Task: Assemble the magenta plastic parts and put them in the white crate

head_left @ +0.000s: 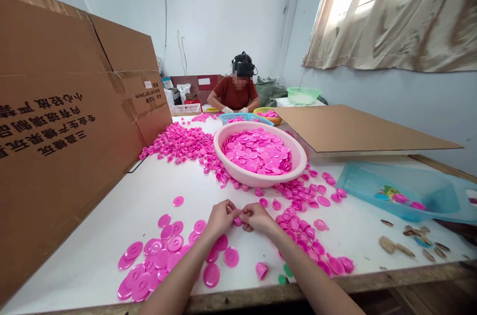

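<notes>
one piece [237, 222] (pink) between both grips [222, 215] [257, 216]

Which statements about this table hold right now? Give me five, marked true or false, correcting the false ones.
1. The left hand and right hand meet at a small pink piece. True.
2. The pale basin holds green discs. False: the pale basin holds pink discs.
3. Loose discs lie on the white tabletop. True.
4. The blue bin stands on the left. False: the blue bin is on the right.
5. A cardboard box stands on the left. True.
</notes>
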Available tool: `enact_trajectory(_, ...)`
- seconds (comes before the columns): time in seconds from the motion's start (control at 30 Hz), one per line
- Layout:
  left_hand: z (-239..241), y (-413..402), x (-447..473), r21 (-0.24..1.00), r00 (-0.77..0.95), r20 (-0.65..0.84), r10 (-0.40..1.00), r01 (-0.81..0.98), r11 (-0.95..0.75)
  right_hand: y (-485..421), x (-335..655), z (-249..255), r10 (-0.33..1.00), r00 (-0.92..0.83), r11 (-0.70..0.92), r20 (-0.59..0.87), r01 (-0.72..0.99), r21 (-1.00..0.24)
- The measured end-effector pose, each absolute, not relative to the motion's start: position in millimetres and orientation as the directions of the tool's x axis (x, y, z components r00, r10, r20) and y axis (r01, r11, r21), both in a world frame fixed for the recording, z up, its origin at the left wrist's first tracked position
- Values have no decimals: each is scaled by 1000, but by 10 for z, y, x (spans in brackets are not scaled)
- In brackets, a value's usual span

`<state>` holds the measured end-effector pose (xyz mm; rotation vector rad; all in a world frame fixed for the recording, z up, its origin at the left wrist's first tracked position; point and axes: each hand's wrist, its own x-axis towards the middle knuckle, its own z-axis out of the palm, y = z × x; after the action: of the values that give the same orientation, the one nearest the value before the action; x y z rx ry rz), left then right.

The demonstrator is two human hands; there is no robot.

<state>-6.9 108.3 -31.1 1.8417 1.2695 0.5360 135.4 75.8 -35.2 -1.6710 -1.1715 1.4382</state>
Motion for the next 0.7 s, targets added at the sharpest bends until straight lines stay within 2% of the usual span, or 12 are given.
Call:
enact_trajectory(0.17,-203,1242,-41,758,518,-309,798,641,-123,765,1365,-309,885,8,-459,-466,195,-867)
enact_trajectory(0.3,-196,1228,-35,743,482,-252,839,652,-151,762,1389,-334,880,12,-471,-474,149,-870)
enact_trajectory(0.5,-148,1250,-16,698,532,-265,805,681,-220,807,1368,-299,855,13,-509,-518,208,-835)
enact_trajectory(0.6,-174,1215,120,607,406,-141,903,756,-245,814,1373,-279,855,-8,-503,-519,236,-832)
enact_trajectory(0.7,-272,1133,257,408,280,97,955,864,-295,817,1407,-297,848,-26,-507,-529,248,-825)
